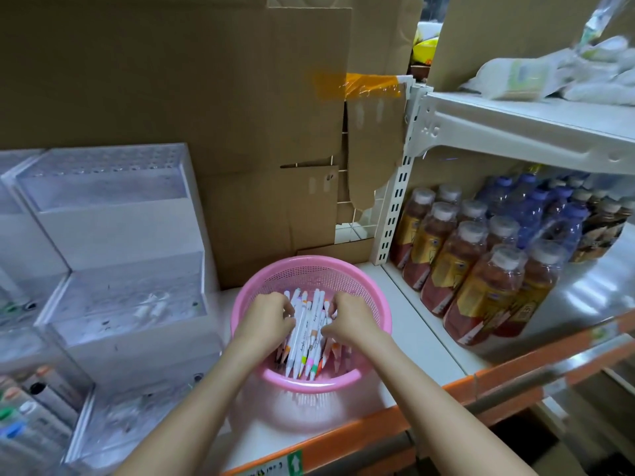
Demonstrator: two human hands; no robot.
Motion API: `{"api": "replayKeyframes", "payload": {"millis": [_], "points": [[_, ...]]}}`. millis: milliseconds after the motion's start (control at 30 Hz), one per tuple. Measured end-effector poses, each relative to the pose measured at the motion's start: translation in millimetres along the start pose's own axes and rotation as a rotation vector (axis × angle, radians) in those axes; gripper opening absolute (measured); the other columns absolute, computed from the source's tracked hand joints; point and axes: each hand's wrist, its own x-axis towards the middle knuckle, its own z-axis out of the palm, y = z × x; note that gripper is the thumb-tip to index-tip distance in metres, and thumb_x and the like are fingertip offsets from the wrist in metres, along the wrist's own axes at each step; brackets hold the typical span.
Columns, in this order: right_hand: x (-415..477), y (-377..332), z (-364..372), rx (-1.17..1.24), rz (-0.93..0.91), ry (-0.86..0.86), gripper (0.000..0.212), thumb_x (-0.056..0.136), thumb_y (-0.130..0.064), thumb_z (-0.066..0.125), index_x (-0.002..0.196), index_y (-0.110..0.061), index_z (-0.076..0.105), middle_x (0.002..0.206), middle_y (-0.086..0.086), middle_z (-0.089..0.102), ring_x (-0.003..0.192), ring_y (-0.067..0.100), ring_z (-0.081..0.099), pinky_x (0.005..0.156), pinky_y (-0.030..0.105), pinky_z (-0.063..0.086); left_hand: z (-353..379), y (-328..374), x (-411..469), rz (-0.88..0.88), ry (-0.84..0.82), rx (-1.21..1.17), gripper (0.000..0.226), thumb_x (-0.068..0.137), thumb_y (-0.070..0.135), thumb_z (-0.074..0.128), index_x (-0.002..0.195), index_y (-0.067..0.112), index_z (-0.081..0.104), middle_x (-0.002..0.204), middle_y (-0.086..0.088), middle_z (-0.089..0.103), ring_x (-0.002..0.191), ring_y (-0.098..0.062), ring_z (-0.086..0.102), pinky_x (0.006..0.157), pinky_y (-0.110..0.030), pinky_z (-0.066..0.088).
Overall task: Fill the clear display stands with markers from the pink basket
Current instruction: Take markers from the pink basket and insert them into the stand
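Note:
A round pink basket (311, 266) stands on the white shelf in the middle of the view. Several white markers (304, 333) with coloured tips lie bundled inside it. My left hand (266, 319) is inside the basket on the left of the bundle, fingers curled round the markers. My right hand (348, 319) curls round them from the right. A stepped clear display stand (113, 235) with rows of holes stands to the left of the basket. Its upper tiers look bare.
Another clear stand (31, 400) at the far left holds markers with coloured caps. Cardboard boxes (171, 80) form a wall behind the basket. Shrink-wrapped drink bottles (481, 269) fill the shelf to the right. An orange shelf edge (429, 403) runs along the front.

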Motion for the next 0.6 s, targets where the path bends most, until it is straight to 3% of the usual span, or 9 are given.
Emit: {"api": "replayKeyframes", "payload": {"millis": [100,200,333,433,500,600], "points": [[-2.4,-0.3,-1.7,0.063,-0.039,-0.024,0.057,0.074,-0.009,0.072,0.125,-0.017,0.047,0.096,0.002,0.057,0.079,0.02,0.052,0.047,0.021,0.03,-0.1,-1.9,-2.2,0.004,-0.01,-0.015,0.021,0.082,0.011,0.067,0.102,0.014,0.072,0.097,-0.001,0.072,0.08,-0.012,0.061,0.072,-0.022,0.048],[-2.0,-1.6,-1.6,0.08,-0.062,-0.025,0.076,0.073,-0.013,0.073,0.14,-0.023,0.037,0.106,0.005,0.061,0.082,0.021,0.054,0.055,0.024,0.036,-2.1,-2.5,-4.5,0.023,-0.006,-0.029,0.034,0.078,0.009,0.066,0.112,0.014,0.065,0.096,-0.002,0.071,0.082,-0.016,0.062,0.074,-0.03,0.051],[-4.0,-3.5,-2.6,0.088,-0.071,-0.036,0.071,0.076,-0.014,0.07,0.14,-0.019,0.039,0.117,0.006,0.062,0.094,0.021,0.057,0.068,0.024,0.038,-7.6,2.8,-7.4,0.053,-0.033,-0.085,0.056,0.077,0.003,0.062,0.131,0.013,0.051,0.097,-0.003,0.068,0.07,-0.009,0.054,0.061,-0.018,0.04],[-4.2,-2.9,-2.4,0.095,-0.082,-0.042,0.067,0.077,-0.015,0.069,0.138,-0.02,0.042,0.114,0.005,0.063,0.088,0.018,0.054,0.06,0.024,0.036,-8.6,2.0,-4.9,0.048,-0.063,-0.13,0.071,0.074,0.003,0.063,0.14,0.016,0.04,0.091,-0.001,0.064,0.07,-0.011,0.052,0.06,-0.019,0.041],[-3.1,-1.8,-1.2,0.125,-0.092,-0.042,0.065,0.078,-0.013,0.068,0.137,-0.02,0.043,0.105,0.004,0.063,0.083,0.017,0.055,0.053,0.02,0.035,-9.0,1.9,-4.0,0.046,-0.071,-0.163,0.073,0.074,0.004,0.065,0.141,0.017,0.04,0.095,0.002,0.061,0.074,-0.008,0.051,0.059,-0.012,0.037],[-1.4,-0.4,-0.3,0.132,-0.117,-0.03,0.058,0.082,-0.013,0.066,0.136,-0.019,0.046,0.11,0.006,0.065,0.089,0.019,0.06,0.064,0.024,0.042,-9.6,1.7,-2.5,0.034,-0.048,-0.186,0.077,0.075,0.007,0.068,0.144,0.019,0.036,0.111,-0.001,0.063,0.079,-0.007,0.052,0.062,-0.01,0.036]]}}
